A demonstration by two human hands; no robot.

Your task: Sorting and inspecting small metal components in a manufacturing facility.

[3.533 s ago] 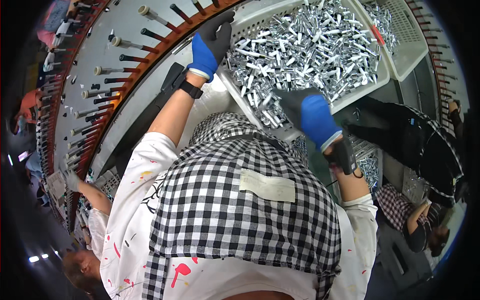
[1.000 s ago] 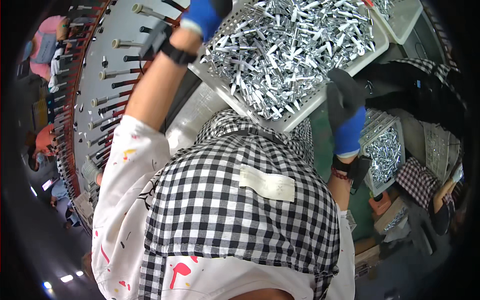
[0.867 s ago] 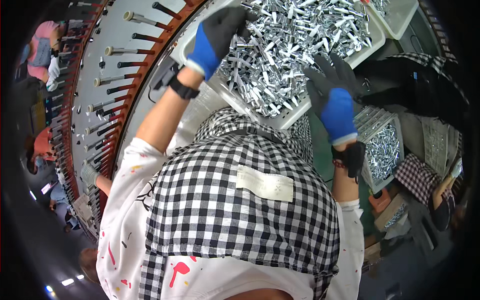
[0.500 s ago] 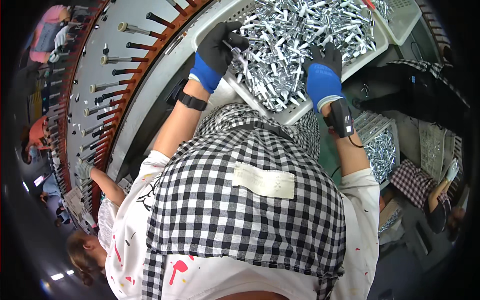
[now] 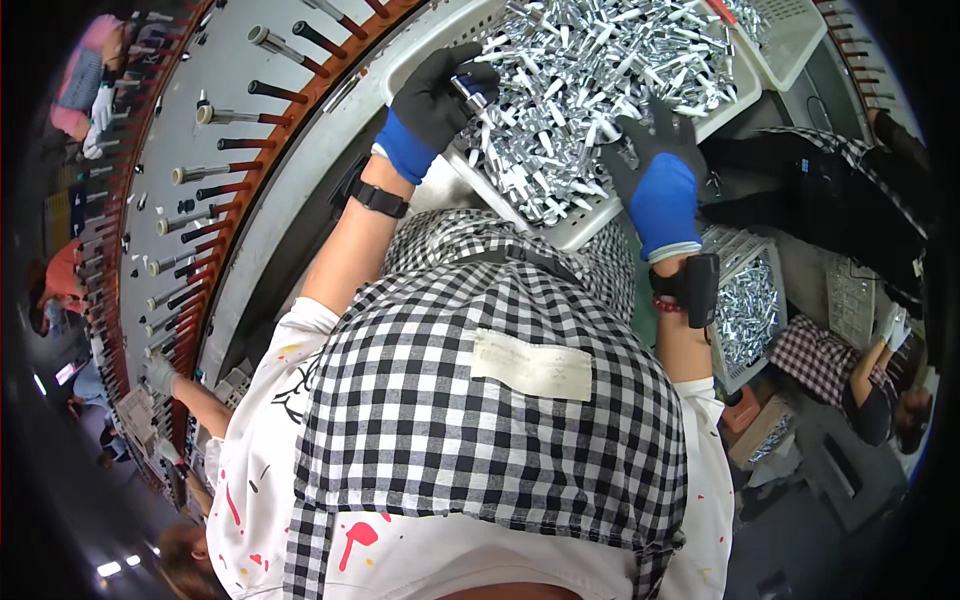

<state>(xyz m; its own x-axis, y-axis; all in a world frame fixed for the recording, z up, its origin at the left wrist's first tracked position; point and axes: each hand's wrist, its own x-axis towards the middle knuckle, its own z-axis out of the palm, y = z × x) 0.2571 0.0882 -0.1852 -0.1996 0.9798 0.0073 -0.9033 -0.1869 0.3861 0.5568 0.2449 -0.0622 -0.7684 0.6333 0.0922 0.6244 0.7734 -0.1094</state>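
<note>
A white plastic basket in front of me is heaped with shiny silver tube-shaped parts, many with white tips. Over its left edge, my left hand, in a black and blue glove, is closed with a short silver tube between thumb and fingers. My right hand, gloved the same way, is at the basket's right side. Its fingers are spread, with the tips over the edge of the heap, and nothing shows in its grasp.
Along my left curves a line of upright pegs, some black and some carrying silver tubes with cream ends. Another tray of silver parts is low at right. People work on both sides; one person's gloved hand reaches the line behind my left arm.
My right hand has drawn back toward me and its fingers have spread. A silver tube now shows in my left fingers, where a thin pale piece showed before. The pegs have shifted along the line.
</note>
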